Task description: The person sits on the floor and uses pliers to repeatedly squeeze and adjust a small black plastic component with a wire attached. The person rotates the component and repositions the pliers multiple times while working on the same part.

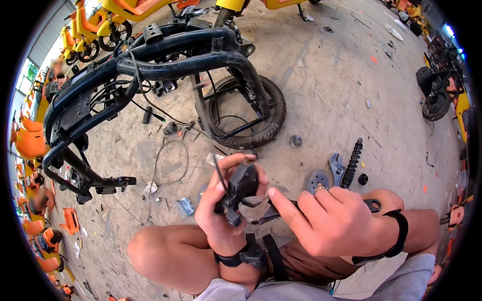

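Held up in front of me is a black metal part (242,181), shaped like a brake caliper, with a brassy fitting on top and a thin dark rod or cable at its side. My left hand (210,208) is closed around it. In my right hand (336,220) is a dark wrench (266,216); its open jaw lies by the part's lower right side, and its ring end sticks out past my knuckles. The right index finger stretches toward the part while the other fingers curl over the handle. Whether the jaw touches the part, I cannot tell.
A black tubular vehicle frame (165,67) with loose cables stands at the left, beside a wheel (273,110). On the floor lie an adjustable wrench (337,166), a shock absorber (353,163), a grey disc (317,179) and a metal ring (295,141). Yellow scooters (113,22) line the back left.
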`<state>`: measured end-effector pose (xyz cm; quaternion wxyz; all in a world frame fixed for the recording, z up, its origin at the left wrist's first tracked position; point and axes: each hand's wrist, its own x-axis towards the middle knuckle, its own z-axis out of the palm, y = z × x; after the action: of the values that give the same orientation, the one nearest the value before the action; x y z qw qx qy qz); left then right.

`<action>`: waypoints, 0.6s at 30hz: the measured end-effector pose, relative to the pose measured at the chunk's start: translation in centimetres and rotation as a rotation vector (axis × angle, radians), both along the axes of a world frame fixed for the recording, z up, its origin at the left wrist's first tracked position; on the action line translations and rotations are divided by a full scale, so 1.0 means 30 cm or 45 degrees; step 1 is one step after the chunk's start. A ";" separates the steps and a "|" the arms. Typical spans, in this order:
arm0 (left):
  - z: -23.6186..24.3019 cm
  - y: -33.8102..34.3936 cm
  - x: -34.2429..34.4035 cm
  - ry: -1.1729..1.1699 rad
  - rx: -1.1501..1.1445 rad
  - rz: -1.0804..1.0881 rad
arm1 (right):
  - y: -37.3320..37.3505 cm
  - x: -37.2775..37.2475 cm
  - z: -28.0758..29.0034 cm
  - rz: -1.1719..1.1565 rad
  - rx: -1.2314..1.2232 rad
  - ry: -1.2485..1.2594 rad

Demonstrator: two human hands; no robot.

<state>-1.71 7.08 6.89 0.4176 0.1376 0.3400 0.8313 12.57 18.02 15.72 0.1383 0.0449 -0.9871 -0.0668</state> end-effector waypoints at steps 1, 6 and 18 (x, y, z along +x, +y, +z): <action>0.004 -0.001 -0.004 -0.028 -0.026 -0.025 | 0.000 0.001 0.003 0.009 0.062 0.002; -0.003 -0.006 -0.009 -0.030 0.138 0.074 | -0.004 0.004 -0.022 -0.093 -0.388 -0.014; -0.031 0.012 0.006 0.444 0.205 0.451 | 0.029 -0.031 -0.029 -0.353 -1.707 -0.453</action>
<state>-1.53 7.44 5.95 0.1883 0.2498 0.3585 0.8796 11.63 18.88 14.84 -0.0372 -0.1659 -0.8199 0.5467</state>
